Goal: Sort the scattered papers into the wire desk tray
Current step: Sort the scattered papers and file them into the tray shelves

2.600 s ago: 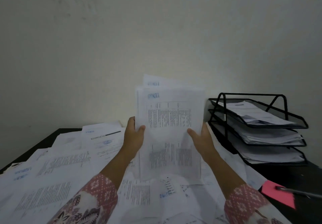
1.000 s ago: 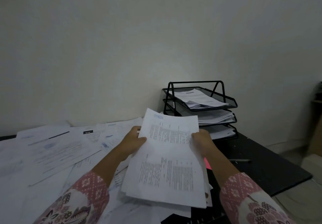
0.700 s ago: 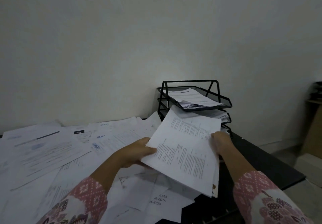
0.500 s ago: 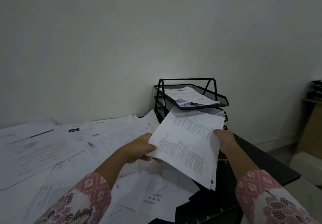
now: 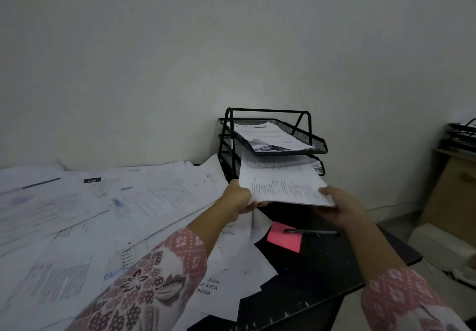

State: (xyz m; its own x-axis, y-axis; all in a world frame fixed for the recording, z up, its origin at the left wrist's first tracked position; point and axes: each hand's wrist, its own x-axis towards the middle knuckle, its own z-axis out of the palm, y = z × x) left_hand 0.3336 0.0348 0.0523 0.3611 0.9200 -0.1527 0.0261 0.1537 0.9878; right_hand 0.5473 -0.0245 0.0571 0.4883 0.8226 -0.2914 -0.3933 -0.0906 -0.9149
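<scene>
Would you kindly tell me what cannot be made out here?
Head view:
- Bottom shelf of the tray: hidden behind the stack that the left hand and right hand hold.
- Print on the loose papers: too small and blurred.
- Second rack: cut off by the right edge.

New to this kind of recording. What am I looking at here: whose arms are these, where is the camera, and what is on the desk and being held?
There is no machine: a person wears one wide-angle camera on the head, looking forward and down, so the two arms are their own. The left hand and right hand each grip a side of a stack of printed papers, whose far edge reaches into the middle tier of a black wire desk tray; its top tier already holds sheets. Loose papers cover the dark desk. A pink sticky note and a pen lie near the tray.
</scene>
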